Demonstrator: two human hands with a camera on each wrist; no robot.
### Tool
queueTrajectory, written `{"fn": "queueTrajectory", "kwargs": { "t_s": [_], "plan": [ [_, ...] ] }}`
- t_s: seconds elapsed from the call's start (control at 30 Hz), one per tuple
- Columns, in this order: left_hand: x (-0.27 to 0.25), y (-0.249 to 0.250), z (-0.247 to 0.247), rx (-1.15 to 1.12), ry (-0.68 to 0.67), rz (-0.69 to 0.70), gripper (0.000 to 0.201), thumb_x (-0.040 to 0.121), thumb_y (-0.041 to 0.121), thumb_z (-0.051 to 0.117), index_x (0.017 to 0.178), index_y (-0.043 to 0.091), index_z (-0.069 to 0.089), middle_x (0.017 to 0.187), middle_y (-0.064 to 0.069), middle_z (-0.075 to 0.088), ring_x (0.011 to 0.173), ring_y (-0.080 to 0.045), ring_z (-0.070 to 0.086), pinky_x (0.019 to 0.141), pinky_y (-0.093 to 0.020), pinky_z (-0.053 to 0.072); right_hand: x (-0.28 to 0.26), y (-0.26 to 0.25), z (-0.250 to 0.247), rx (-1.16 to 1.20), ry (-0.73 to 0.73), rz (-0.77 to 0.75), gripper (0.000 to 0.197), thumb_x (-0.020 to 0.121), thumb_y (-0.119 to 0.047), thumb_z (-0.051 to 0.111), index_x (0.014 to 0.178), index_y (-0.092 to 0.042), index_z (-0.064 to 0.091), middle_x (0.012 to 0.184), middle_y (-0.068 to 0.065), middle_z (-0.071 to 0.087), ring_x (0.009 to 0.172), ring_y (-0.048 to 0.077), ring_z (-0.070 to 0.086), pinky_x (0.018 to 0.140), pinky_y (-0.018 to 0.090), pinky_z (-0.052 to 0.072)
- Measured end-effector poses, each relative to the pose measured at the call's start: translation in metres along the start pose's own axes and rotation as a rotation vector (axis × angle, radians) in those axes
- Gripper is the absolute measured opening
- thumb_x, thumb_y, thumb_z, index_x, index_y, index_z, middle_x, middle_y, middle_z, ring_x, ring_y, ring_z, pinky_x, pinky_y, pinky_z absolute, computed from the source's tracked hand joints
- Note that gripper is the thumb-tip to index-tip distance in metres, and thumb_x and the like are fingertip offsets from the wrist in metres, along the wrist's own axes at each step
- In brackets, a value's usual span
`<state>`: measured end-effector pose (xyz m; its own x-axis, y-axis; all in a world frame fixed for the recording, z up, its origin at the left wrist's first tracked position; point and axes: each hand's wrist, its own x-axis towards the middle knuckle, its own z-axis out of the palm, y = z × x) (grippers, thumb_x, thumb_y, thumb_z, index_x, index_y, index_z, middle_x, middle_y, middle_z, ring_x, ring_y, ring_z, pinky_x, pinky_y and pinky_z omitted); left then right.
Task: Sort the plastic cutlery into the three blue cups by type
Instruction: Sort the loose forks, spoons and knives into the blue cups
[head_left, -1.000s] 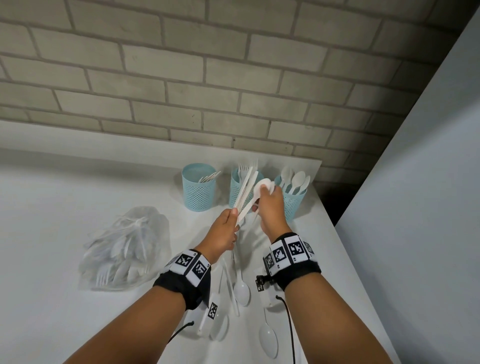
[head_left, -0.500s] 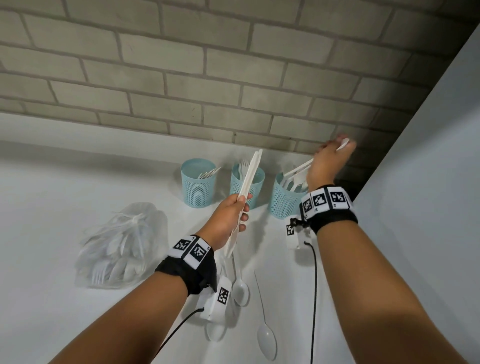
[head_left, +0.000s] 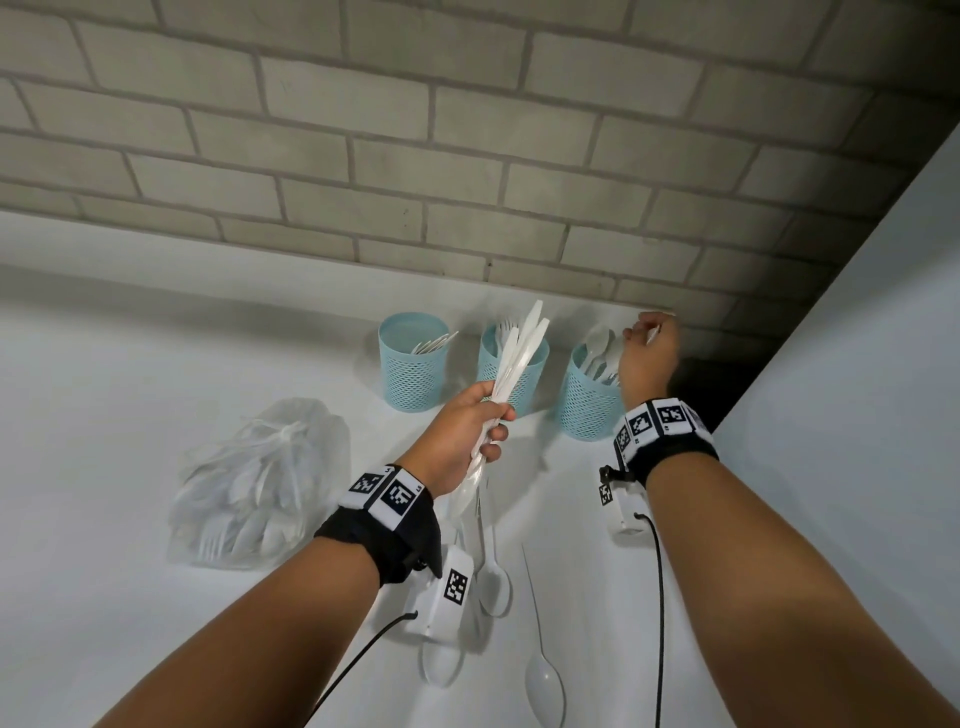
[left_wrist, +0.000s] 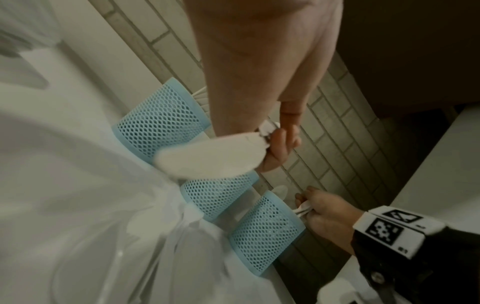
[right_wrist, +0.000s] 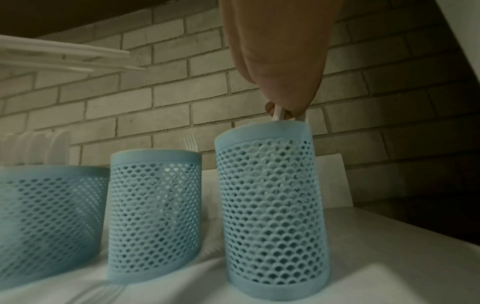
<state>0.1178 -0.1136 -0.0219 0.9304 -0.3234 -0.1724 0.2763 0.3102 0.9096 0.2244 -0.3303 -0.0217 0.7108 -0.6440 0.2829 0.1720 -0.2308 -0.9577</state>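
Observation:
Three blue mesh cups stand in a row at the wall: the left cup (head_left: 413, 364) holds several white pieces, the middle cup (head_left: 511, 376) forks, the right cup (head_left: 589, 400) spoons. My left hand (head_left: 467, 431) grips a bundle of white cutlery (head_left: 519, 358) upright in front of the middle cup. My right hand (head_left: 649, 353) hangs over the right cup (right_wrist: 270, 205) and pinches a white spoon handle (right_wrist: 278, 113) just above its rim. The spoon's bowl is hidden inside the cup. In the left wrist view the bundle (left_wrist: 207, 156) and my right hand (left_wrist: 324, 211) both show.
A knotted clear bag of more white cutlery (head_left: 260, 478) lies left of my left arm. Two loose spoons (head_left: 493, 577) (head_left: 543, 680) lie on the white table between my arms. A brick wall stands close behind the cups and a white panel is at the right.
My right hand took a spoon from the bundle, swung right, and has now come down to the right cup's rim. My left hand keeps the bundle in about the same place.

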Motion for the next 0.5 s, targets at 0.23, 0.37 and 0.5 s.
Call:
{"fn": "queueTrajectory", "kwargs": {
  "t_s": [0.23, 0.37, 0.5],
  "plan": [
    [-0.001, -0.002, -0.002, 0.096, 0.063, 0.004, 0.025, 0.102, 0.027, 0.034, 0.117, 0.016, 0.049, 0.076, 0.002, 0.047, 0.055, -0.008, 0.032, 0.045, -0.014, 0.024, -0.012, -0.019, -0.008, -0.211, -0.069, -0.306, 0.016, 0.087, -0.010, 0.057, 0.103, -0.005, 0.059, 0.112, 0.013, 0.058, 0.105, 0.023, 0.055, 0.094, 0.031, 0.045],
    [-0.004, -0.003, -0.001, 0.152, 0.050, 0.019, 0.019, 0.101, 0.023, 0.037, 0.113, 0.017, 0.051, 0.076, 0.002, 0.048, 0.056, -0.008, 0.033, 0.044, -0.014, 0.026, -0.040, -0.052, 0.002, -0.195, -0.262, -0.505, 0.025, 0.088, -0.024, 0.061, 0.110, -0.010, 0.058, 0.115, 0.007, 0.055, 0.099, 0.013, 0.054, 0.082, 0.019, 0.045],
    [-0.008, -0.004, -0.001, 0.149, 0.027, 0.055, 0.015, 0.099, 0.023, 0.043, 0.105, 0.020, 0.056, 0.078, 0.003, 0.056, 0.052, -0.005, 0.037, 0.045, -0.013, 0.028, -0.063, -0.058, 0.016, -0.337, -0.558, -0.650, 0.028, 0.089, -0.037, 0.057, 0.108, -0.018, 0.064, 0.113, 0.002, 0.057, 0.104, 0.014, 0.053, 0.087, 0.025, 0.043]
  ]
}}
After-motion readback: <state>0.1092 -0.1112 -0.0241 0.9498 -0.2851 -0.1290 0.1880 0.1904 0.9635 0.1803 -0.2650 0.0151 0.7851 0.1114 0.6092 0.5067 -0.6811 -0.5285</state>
